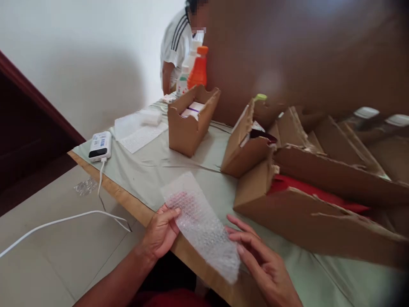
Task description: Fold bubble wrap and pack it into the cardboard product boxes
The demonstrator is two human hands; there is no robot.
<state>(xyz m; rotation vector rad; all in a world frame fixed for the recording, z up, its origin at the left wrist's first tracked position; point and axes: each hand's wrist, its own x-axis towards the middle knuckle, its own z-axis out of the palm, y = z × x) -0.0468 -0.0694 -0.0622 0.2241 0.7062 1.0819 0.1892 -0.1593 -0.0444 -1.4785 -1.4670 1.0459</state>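
A flat, see-through piece of bubble wrap (204, 226) slants over the front edge of the table. My left hand (163, 230) grips its left side, the thumb on top and the fingers showing through from beneath. At its lower right side is my right hand (258, 256), fingers spread and the fingertips at the wrap's edge; whether they press on it I cannot tell. Farther back on the cloth lie more bubble wrap sheets (137, 132), one with a folded piece on it.
Cardboard boxes (188, 136) stand behind and right, one holding red items (306, 192). A white power bank (100, 147) with a cable (64, 217) sits at the left table edge. An orange bottle (198, 70) stands at the back, near a person in a white shirt (177, 38).
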